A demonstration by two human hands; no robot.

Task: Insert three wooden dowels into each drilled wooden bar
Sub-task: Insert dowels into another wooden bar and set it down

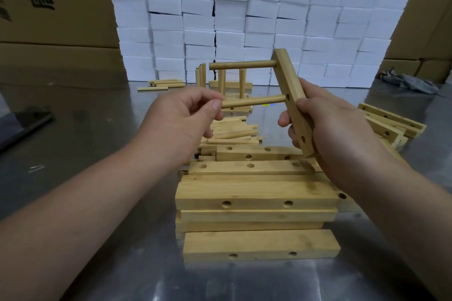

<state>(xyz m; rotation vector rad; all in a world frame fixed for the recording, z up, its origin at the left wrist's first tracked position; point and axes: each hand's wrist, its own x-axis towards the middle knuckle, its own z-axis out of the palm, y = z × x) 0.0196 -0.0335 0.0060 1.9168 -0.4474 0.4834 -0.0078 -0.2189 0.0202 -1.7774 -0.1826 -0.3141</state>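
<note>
My right hand grips a drilled wooden bar, held nearly upright above the table. One dowel sticks out leftward from the bar's top hole. My left hand pinches a second dowel by its left end; its right tip meets the bar's middle hole. The bar's lowest hole, near my right fingers, holds nothing. Loose dowels lie in a heap below my left hand. Stacked drilled bars sit in front of me.
More drilled bars lie at the right. Bars with upright dowels stand further back, beside several dowels. A wall of white foam blocks and cardboard boxes closes the far side. A grey cloth lies far right.
</note>
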